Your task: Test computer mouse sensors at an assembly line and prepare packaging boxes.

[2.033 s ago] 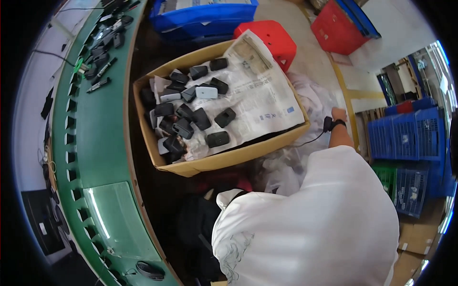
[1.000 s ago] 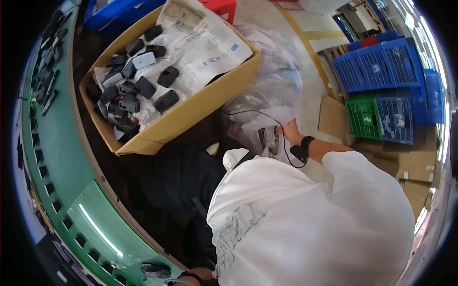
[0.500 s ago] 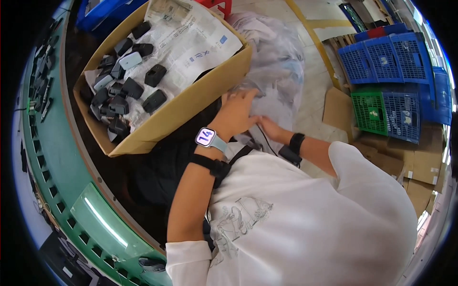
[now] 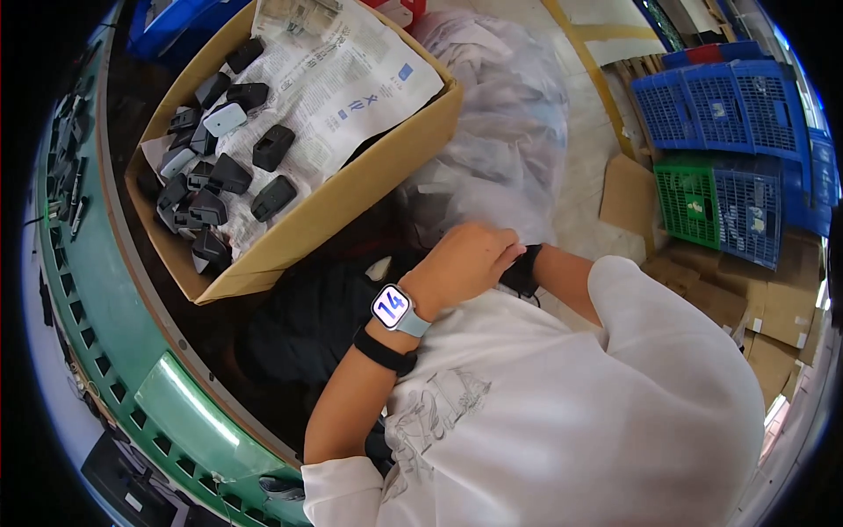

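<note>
My left hand [image 4: 465,262], with a light-banded smartwatch [image 4: 392,306] on its wrist, lies across my front with its fingers bent and pressed together. Its fingertips meet the black band [image 4: 529,262] on my right wrist; whatever they may hold is hidden. My right forearm [image 4: 564,279] comes in from the right, but the right hand itself is covered by the left one. Just beyond both hands lies a large translucent plastic bag [image 4: 500,132] of pale contents. A cardboard box [image 4: 351,198] at the left holds newspaper [image 4: 338,88] and several black plastic housings [image 4: 230,174].
A green-topped bench [image 4: 105,255] curves along the left, with small black parts on it. Blue crates [image 4: 720,105] and a green crate [image 4: 688,200] stack at the right, above cardboard boxes [image 4: 773,294]. Behind the carton is a blue bin [image 4: 180,31].
My left hand has drawn back from the bag toward my body and turned over my right wrist. The right hand, partly visible before, is now covered.
</note>
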`<state>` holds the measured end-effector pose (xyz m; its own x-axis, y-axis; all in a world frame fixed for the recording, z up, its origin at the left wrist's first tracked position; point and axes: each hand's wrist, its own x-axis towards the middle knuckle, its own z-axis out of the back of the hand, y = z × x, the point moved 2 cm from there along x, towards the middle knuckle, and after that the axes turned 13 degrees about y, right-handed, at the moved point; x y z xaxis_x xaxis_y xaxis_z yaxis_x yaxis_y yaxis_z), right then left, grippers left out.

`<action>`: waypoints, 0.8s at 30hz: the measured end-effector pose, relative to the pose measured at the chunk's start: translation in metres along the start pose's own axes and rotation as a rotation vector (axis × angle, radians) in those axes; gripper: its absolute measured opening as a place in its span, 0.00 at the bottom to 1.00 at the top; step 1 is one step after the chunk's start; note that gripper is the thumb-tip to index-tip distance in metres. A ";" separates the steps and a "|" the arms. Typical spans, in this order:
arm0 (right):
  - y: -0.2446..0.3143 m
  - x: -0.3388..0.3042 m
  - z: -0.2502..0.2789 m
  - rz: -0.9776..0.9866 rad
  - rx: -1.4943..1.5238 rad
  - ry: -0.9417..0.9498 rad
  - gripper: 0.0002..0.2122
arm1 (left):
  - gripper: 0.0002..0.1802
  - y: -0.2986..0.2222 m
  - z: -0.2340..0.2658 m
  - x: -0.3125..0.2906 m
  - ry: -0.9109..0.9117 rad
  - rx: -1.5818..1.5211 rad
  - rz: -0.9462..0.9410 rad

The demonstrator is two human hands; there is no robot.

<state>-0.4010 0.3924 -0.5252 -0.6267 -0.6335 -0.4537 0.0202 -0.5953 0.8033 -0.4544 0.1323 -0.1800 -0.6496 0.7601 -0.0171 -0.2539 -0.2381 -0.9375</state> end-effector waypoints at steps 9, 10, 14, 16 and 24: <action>0.005 0.028 0.085 0.017 -0.275 -0.226 0.13 | 0.11 0.006 -0.005 -0.002 -0.092 0.214 0.021; 0.010 0.043 0.092 0.016 -0.303 -0.257 0.13 | 0.11 0.002 -0.003 -0.001 -0.096 0.228 0.010; 0.024 0.076 0.114 0.024 -0.422 -0.355 0.13 | 0.10 0.013 0.000 -0.001 -0.101 0.274 0.057; 0.030 0.087 0.117 0.032 -0.482 -0.410 0.14 | 0.09 0.018 0.001 0.000 -0.107 0.266 0.065; 0.040 0.105 0.152 0.036 -0.691 -0.643 0.15 | 0.08 0.028 0.008 -0.003 -0.253 0.169 0.070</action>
<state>-0.5841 0.3772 -0.4821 -0.9219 -0.3862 0.0321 0.3762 -0.8721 0.3130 -0.4658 0.1186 -0.2031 -0.8221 0.5687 0.0274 -0.3041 -0.3980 -0.8655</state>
